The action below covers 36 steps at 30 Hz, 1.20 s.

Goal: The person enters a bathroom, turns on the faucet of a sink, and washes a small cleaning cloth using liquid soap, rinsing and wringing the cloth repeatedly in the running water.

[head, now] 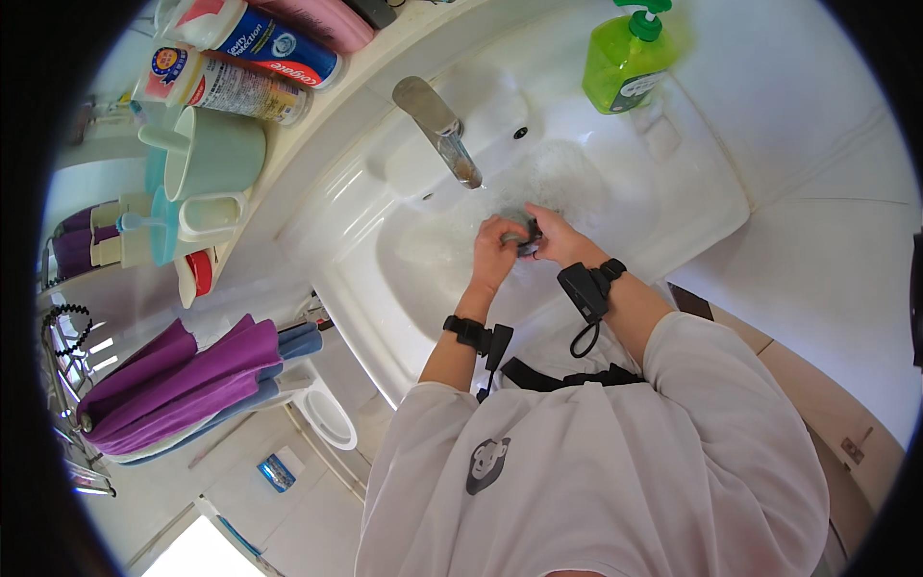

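Both hands are over the white ceramic washbasin (404,303), low in its bowl. My left hand (495,245) curls its fingers over a small grey object (515,220). From the other side my right hand (559,234) grips the same object, its thumb near the top. The fingers cover much of the object, so its kind is unclear. Foamy water (555,173) lies in the bowl around it. Just behind the hands stands a chrome faucet (440,126), its spout pointing towards the bowl.
A green pump soap bottle (624,65) stands on the basin's back right. Toothpaste (281,47), a pale green cup (223,155) and a white-handled mug (209,216) are on the left shelf. Purple towels (195,382) hang at left, near a toilet (328,411).
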Motion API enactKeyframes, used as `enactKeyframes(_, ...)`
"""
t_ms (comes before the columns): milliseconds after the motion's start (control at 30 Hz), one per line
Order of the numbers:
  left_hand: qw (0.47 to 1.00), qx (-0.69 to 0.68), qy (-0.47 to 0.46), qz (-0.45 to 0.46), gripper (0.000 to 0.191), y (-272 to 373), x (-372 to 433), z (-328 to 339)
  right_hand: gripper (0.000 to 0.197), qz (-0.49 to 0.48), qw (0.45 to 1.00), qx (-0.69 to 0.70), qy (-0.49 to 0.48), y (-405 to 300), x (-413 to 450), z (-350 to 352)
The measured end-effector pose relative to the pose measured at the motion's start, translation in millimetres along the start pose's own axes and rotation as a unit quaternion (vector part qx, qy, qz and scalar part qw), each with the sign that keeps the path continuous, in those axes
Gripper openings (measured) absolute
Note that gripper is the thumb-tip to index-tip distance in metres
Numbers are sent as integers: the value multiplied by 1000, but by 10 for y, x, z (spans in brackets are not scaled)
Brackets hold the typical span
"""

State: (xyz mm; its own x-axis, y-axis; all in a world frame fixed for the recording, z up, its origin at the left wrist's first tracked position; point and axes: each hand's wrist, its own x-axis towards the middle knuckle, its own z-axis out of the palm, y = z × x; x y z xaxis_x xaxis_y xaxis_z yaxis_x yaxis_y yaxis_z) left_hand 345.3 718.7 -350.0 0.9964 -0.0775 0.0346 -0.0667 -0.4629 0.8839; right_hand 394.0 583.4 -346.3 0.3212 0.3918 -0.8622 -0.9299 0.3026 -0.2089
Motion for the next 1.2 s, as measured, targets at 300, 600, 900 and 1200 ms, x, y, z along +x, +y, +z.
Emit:
enactKeyframes(300, 981, -119, 67, -139, 23, 12, 29, -151, 40, -199, 954, -164, 151, -111, 260, -128)
enactKeyframes(600, 931, 263, 54, -246, 31, -906, -307, -217, 22, -406, 740, -415, 339, -133, 399, -514)
enactKeyframes(900, 963, 193, 136, -129, 7, -660, -263, -390, 20, -448, 733, -342, 382, -431, 196, -877)
enactKeyframes(1200, 934, 308, 64, -168, 23, -843, -431, -394, 36, -414, 658, -431, 457, -178, 30, -139)
